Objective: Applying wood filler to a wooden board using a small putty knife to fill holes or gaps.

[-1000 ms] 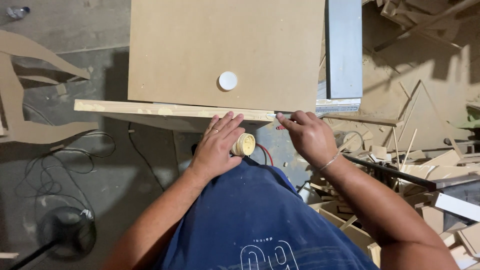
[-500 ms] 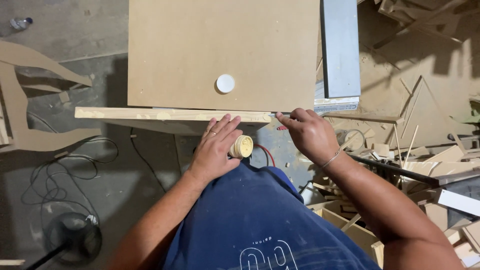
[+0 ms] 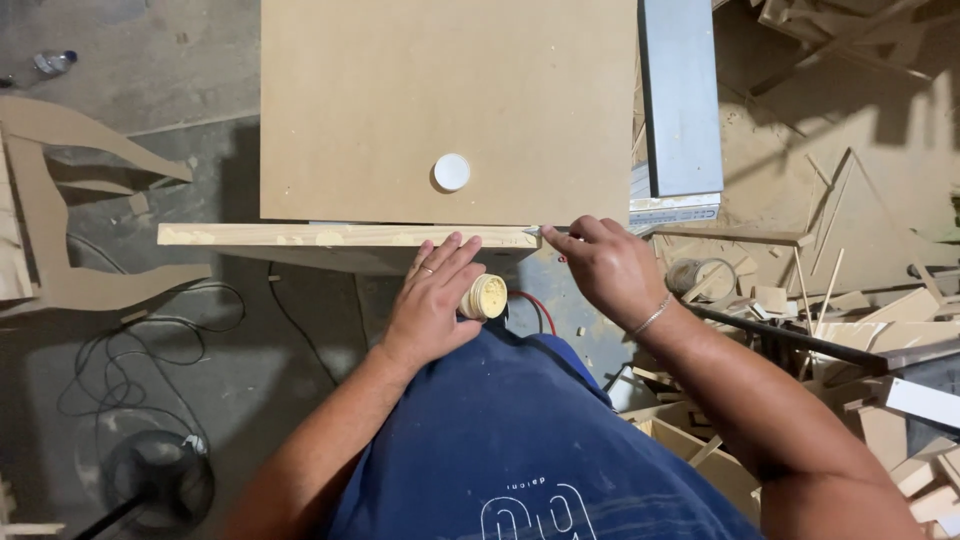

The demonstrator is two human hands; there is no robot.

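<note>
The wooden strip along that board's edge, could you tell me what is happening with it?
A person presses the left hand flat against the pale wooden strip on the brown board's near edge, a small yellow jar tucked under the thumb. The right hand pinches a thin tool at the strip's right end. A white lid lies on the board.

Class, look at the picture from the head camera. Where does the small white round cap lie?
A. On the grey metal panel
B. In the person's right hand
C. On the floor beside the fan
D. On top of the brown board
D: the white round cap lies flat on the brown board, apart from both the left hand and the right hand, which are at the wooden strip along the board's near edge.
</note>
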